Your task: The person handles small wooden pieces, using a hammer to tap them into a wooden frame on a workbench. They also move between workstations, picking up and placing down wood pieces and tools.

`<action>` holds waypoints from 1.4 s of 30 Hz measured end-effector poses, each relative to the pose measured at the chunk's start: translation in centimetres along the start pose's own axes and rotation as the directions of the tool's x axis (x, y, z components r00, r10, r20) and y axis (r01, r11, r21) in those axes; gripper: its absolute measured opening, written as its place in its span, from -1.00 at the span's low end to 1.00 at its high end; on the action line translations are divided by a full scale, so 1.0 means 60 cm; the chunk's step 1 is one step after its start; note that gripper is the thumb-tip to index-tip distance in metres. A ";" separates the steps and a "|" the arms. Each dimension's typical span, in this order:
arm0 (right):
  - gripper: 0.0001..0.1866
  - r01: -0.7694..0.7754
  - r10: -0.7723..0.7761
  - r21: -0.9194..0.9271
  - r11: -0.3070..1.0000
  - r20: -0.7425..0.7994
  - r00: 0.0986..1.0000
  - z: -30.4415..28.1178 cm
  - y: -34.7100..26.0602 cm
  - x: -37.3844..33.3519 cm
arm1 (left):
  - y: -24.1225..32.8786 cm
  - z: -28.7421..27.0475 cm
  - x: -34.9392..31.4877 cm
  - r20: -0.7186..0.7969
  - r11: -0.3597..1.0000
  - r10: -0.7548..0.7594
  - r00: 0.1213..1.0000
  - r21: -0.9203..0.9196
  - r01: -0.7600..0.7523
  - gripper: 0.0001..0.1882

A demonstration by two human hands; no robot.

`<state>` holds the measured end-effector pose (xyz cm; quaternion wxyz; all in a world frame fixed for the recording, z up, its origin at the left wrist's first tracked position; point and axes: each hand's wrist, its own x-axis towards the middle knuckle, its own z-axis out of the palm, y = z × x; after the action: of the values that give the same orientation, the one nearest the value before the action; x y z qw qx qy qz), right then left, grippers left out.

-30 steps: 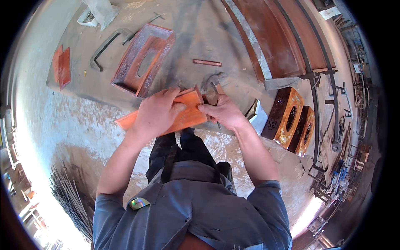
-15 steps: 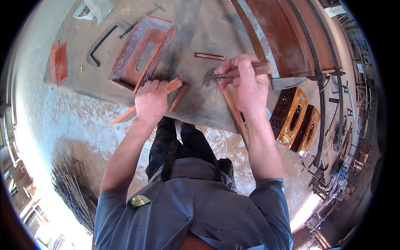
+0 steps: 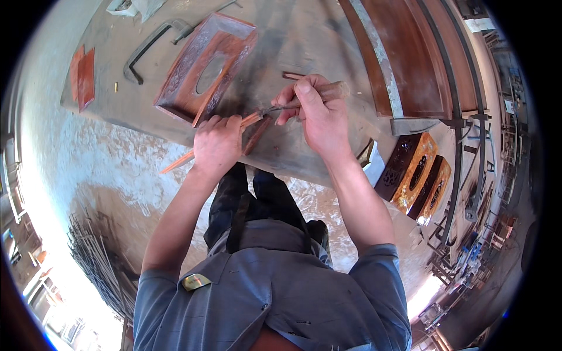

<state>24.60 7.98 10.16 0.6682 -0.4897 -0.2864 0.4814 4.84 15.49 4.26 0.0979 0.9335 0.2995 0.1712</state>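
Closed around a narrow reddish wooden strip [image 3: 178,162] is my left hand [image 3: 216,143], at the near edge of the bench. The strip's far end sticks out past my fingers. My right hand [image 3: 323,120] grips a chisel [image 3: 335,90] with a worn wooden handle. Its thin metal blade points left and its tip meets or nearly meets the strip's end; exact contact is hard to see. Just beyond my left hand lies an open reddish wooden box [image 3: 231,44] with carved sides and an oval slot. A short wooden piece [image 3: 256,136] lies between my hands.
An F-clamp [image 3: 143,52] and two flat wooden pieces [image 3: 86,79] lie at left. Another small strip [image 3: 291,75] is partly behind my right hand. Brown panels [image 3: 404,52], a metal hammer-like head [image 3: 414,126] and glossy carved box parts [image 3: 414,172] are at right.
My right hand has moved left with the chisel, bringing its tip to the strip's end. My left hand keeps the strip and has turned it slightly.
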 end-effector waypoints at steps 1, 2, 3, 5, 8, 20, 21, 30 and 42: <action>-0.72 -0.005 0.005 -0.001 1.000 -0.001 1.000 0.001 0.002 0.002 | -0.001 0.000 -0.001 0.003 1.000 -0.004 1.000 0.001 0.004 -0.90; -0.72 -0.009 0.009 -0.002 1.000 -0.002 1.000 0.002 0.004 0.004 | -0.002 0.001 -0.002 0.005 1.000 -0.008 1.000 0.001 0.008 -0.90; -0.73 -0.014 0.014 -0.014 1.000 -0.003 1.000 0.002 0.006 0.006 | -0.002 0.001 -0.002 0.026 1.000 -0.021 0.999 -0.006 0.021 -0.89; -0.74 -0.024 0.024 -0.037 0.999 -0.004 1.000 0.001 0.007 0.008 | -0.002 0.001 -0.004 0.069 0.999 -0.048 0.996 -0.020 0.049 -0.88; -0.77 -0.037 0.037 -0.125 0.991 -0.001 0.999 0.008 -0.001 0.010 | -0.001 0.000 -0.004 0.079 0.999 -0.051 0.996 -0.008 0.052 -0.88; -0.77 -0.124 0.125 -0.320 0.939 -0.017 0.992 0.045 -0.035 0.025 | 0.034 0.001 0.052 -0.148 0.939 -0.066 0.987 -0.345 0.011 -0.70; -0.78 -0.105 0.115 -0.366 0.925 0.006 0.993 0.044 -0.033 0.028 | 0.034 0.007 0.052 -0.148 0.929 -0.075 0.986 -0.369 0.015 -0.73; -0.54 0.018 -0.001 -0.713 0.701 0.025 1.000 0.000 -0.030 0.002 | 0.021 0.033 0.060 -0.219 0.859 -0.129 0.967 -0.511 -0.001 -0.86; -0.49 -0.333 0.193 -0.935 -0.119 -0.351 0.916 -0.205 0.131 -0.182 | 0.024 0.021 0.060 -0.123 0.835 -0.173 0.977 -0.544 0.079 -0.91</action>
<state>28.17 -6.32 -0.56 0.0076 -0.8863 -0.4069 0.2210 8.80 16.36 4.46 0.3402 0.8293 0.3079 0.3189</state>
